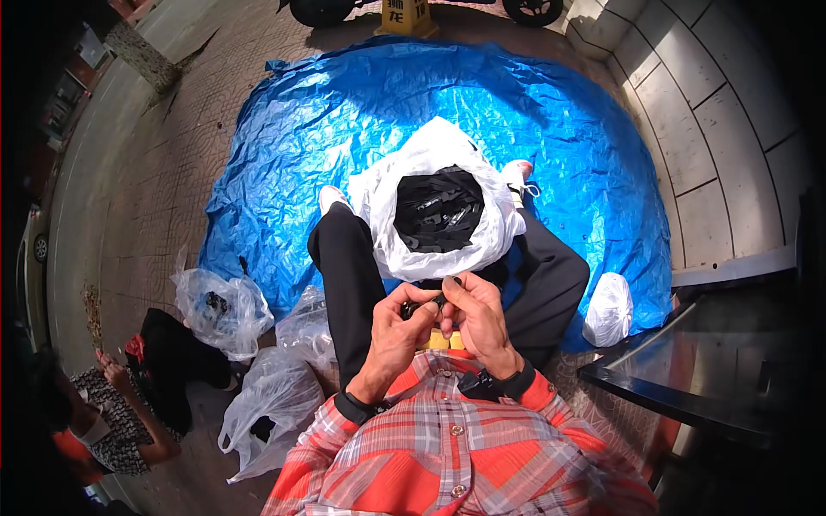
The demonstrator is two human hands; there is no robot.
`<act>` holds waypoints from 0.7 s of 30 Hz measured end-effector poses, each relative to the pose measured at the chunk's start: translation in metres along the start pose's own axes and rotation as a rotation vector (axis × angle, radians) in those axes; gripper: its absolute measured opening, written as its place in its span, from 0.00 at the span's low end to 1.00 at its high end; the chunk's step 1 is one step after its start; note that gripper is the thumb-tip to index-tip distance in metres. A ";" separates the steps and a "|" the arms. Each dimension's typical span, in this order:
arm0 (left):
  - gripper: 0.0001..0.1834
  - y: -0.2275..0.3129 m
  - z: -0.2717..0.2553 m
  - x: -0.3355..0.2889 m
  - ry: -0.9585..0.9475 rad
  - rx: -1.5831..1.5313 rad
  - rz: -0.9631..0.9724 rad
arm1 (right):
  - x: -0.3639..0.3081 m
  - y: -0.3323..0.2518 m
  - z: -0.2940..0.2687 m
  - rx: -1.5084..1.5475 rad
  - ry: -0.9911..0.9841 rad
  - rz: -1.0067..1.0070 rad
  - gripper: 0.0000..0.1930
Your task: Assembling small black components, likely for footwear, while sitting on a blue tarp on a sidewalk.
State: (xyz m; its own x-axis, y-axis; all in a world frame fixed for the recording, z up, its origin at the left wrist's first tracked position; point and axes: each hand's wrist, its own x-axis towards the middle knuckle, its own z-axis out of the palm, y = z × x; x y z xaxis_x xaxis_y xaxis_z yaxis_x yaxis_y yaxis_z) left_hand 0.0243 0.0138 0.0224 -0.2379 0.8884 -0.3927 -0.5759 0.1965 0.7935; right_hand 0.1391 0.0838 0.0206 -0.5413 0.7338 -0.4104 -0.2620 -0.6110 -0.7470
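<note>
Both my hands meet in front of my lap, fingers pinched round a small black piece whose kind I cannot make out. My left hand closes on its left part, thumb on top. My right hand grips the right part between thumb and fingers. Most of the piece is hidden by the fingers. Just beyond, between my legs, stands a white plastic bag with its mouth rolled wide. Many thin black pieces fill it, some of them shiny.
A blue tarp lies under my feet. Clear plastic bags sit at my left, one holding dark pieces. A knotted white bag rests at right, near a dark glossy panel. Another person sits at far left.
</note>
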 end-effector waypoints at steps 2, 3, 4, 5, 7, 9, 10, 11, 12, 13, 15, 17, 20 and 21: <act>0.06 0.000 -0.001 -0.001 0.002 0.007 0.005 | -0.002 -0.001 0.002 -0.030 -0.014 -0.019 0.12; 0.06 0.001 -0.001 0.000 -0.002 0.005 0.006 | -0.001 -0.002 0.002 -0.032 -0.015 -0.021 0.12; 0.06 0.002 -0.001 0.001 -0.006 0.002 0.007 | 0.000 -0.003 0.003 -0.079 -0.014 -0.054 0.12; 0.06 0.002 -0.001 0.001 -0.006 -0.001 0.007 | 0.000 -0.004 0.003 -0.127 -0.012 -0.087 0.12; 0.05 0.004 -0.001 0.001 -0.012 0.033 0.020 | 0.000 -0.006 0.005 -0.211 -0.004 -0.147 0.11; 0.04 0.006 0.000 0.002 0.001 0.070 0.047 | 0.000 -0.005 0.007 -0.295 0.004 -0.204 0.11; 0.04 0.007 0.002 0.001 0.013 0.110 0.073 | -0.001 -0.005 0.008 -0.428 0.012 -0.313 0.10; 0.04 0.008 0.004 0.001 0.015 0.107 0.073 | -0.001 -0.004 0.008 -0.562 0.020 -0.421 0.10; 0.04 0.010 0.007 -0.001 0.026 0.132 0.116 | 0.000 -0.004 0.007 -0.564 0.016 -0.418 0.10; 0.04 0.010 0.008 -0.001 0.037 0.157 0.160 | 0.001 -0.003 0.006 -0.721 0.009 -0.584 0.10; 0.04 0.007 0.008 -0.003 0.035 0.236 0.233 | -0.001 -0.007 0.008 -0.884 -0.007 -0.772 0.10; 0.03 0.006 0.009 -0.005 0.029 0.315 0.304 | 0.000 -0.014 0.009 -0.681 0.002 -0.523 0.10; 0.04 0.005 0.007 0.001 0.033 0.253 0.257 | 0.002 -0.013 0.005 -0.379 -0.013 -0.208 0.10; 0.04 0.003 0.005 -0.001 0.037 0.225 0.220 | 0.001 -0.010 0.005 -0.288 -0.021 -0.162 0.10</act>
State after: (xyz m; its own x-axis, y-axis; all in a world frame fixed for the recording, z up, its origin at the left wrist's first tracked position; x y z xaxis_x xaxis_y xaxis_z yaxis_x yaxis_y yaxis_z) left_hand 0.0269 0.0156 0.0275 -0.3684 0.9049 -0.2133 -0.3212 0.0914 0.9426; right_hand 0.1371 0.0895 0.0307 -0.5285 0.8064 -0.2654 -0.1110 -0.3756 -0.9201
